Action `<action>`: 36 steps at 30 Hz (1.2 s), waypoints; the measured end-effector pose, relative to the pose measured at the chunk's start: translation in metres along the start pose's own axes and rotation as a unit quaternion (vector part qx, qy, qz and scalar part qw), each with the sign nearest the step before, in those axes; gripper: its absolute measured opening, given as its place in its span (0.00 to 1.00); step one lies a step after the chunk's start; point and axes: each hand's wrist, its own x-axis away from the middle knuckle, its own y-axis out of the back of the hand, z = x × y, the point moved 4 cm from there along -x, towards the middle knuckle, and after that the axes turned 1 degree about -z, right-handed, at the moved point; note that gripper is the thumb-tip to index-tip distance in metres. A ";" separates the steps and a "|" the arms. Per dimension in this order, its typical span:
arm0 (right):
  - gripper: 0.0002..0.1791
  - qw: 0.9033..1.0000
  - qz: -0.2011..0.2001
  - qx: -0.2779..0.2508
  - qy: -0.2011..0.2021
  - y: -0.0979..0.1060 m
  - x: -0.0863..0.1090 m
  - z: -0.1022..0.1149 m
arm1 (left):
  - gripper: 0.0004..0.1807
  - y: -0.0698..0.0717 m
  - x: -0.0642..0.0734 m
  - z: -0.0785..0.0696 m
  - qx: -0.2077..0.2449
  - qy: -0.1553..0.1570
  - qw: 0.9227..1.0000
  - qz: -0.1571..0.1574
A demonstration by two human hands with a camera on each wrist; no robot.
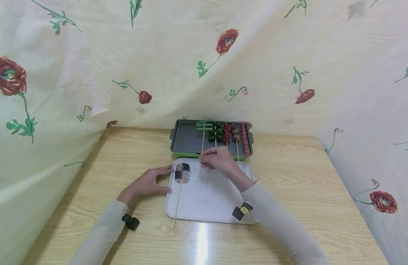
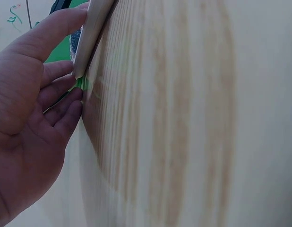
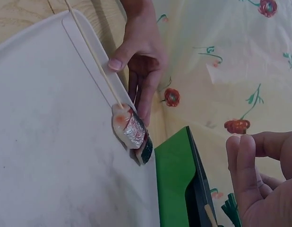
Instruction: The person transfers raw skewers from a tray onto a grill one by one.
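Observation:
My right hand [image 1: 218,160] pinches the lower end of a thin wooden skewer with green onion pieces [image 1: 204,126], over the front edge of a green-sided grill pan [image 1: 187,138]. In the right wrist view the fingertips of the right hand [image 3: 264,175] are bunched together, and the stick between them cannot be made out. Against the left rim of a white tray [image 1: 207,206] rests my left hand [image 1: 149,183], thumb and fingers spread along the edge. A fish skewer [image 1: 182,173] with dark-skinned slices lies on the tray beside it, its stick overhanging the front rim.
Right of the green onion lie a green pepper skewer [image 1: 215,131], a dark red skewer [image 1: 226,133], a brown meat skewer [image 1: 235,133] and a narrow pinkish-red skewer [image 1: 244,140] on the pan. A flowered cloth [image 1: 177,73] hangs behind the wooden table [image 1: 300,173].

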 end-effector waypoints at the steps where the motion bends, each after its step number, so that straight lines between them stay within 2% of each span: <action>1: 0.13 1.000 0.001 0.001 -0.001 0.000 -0.001 -0.001 | 0.47 0.000 0.000 0.000 0.000 0.001 1.000 0.001; 13: 0.09 1.000 0.001 0.002 -0.011 -0.001 -0.009 -0.007 | 0.48 0.000 0.001 -0.002 0.006 -0.002 1.000 0.000; 27: 0.14 0.998 0.007 0.054 -0.019 0.002 -0.010 -0.015 | 0.48 -0.001 0.001 -0.001 0.007 -0.004 1.000 0.001; 36: 0.16 0.996 0.008 0.076 -0.037 0.004 -0.004 -0.018 | 0.48 0.001 0.000 0.001 0.005 -0.009 1.000 -0.001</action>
